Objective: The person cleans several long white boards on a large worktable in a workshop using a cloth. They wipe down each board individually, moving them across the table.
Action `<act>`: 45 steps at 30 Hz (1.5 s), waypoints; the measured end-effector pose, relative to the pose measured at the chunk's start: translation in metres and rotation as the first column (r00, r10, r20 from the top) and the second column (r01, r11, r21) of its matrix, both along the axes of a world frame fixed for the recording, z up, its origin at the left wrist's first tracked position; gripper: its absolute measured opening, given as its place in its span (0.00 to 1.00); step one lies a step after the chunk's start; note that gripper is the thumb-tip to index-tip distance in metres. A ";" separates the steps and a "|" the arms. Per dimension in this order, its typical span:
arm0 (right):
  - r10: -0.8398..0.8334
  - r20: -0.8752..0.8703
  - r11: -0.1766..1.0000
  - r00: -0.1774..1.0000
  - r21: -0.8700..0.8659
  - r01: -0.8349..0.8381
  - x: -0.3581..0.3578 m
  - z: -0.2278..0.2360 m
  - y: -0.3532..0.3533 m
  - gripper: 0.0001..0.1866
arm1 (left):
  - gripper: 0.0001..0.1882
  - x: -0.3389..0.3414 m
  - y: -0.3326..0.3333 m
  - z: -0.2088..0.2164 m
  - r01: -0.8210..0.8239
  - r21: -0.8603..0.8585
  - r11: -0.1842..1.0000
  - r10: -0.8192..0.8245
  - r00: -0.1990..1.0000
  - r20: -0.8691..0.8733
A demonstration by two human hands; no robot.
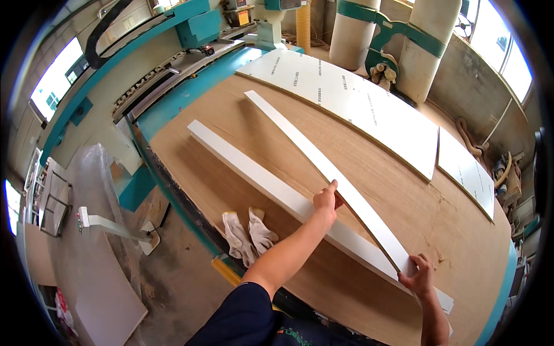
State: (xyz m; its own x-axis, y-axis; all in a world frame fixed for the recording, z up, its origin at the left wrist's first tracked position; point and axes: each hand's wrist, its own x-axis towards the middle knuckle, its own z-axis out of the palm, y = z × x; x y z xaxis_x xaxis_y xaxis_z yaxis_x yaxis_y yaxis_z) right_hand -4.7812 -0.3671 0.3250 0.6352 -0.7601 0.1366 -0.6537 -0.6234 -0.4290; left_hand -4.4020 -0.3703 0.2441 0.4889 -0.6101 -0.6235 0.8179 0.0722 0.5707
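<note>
While both hands grip strip [323,160] above table [254,190]: left hand [327,198] fingers clamped mid-strip, right hand [419,275] fingers clamped on near end. Second strip [254,173] flat beneath. Gloves [248,233] at table's near edge.

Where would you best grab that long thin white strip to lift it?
By its long edges at two spread points, from the near side, as the left hand and right hand do. The narrow white strip is long, so one central grip would probably let it sag.

Left hand [326,199] and right hand [419,275] grip long narrow white board strip [323,161] above brown fibreboard machine bed [231,190]; 2nd white strip [259,173] underneath.
</note>
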 end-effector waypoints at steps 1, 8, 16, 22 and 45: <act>0.001 -0.016 0.999 1.000 -0.034 -0.001 -0.009 0.000 0.008 0.27 | 0.16 -0.007 0.011 -0.002 0.030 0.035 0.999 -0.030 0.999 0.019; 0.060 0.020 0.990 0.998 -0.131 -0.057 -0.070 -0.007 0.037 0.29 | 0.14 -0.043 0.085 0.049 0.191 -0.019 0.981 -0.181 0.954 0.238; 0.037 -0.006 0.999 0.999 -0.034 -0.038 -0.066 -0.017 0.034 0.30 | 0.12 -0.051 0.126 0.017 0.138 -0.024 0.990 -0.129 0.964 0.232; 0.079 -0.078 0.997 0.994 0.007 -0.078 -0.045 -0.029 0.022 0.32 | 0.21 -0.026 0.144 0.003 0.221 0.117 0.968 -0.245 0.933 0.264; 0.138 -0.167 0.191 0.976 0.972 0.140 0.052 -0.097 -0.070 0.37 | 0.44 -0.162 0.095 -0.045 0.632 -0.058 0.772 -0.623 0.737 -0.260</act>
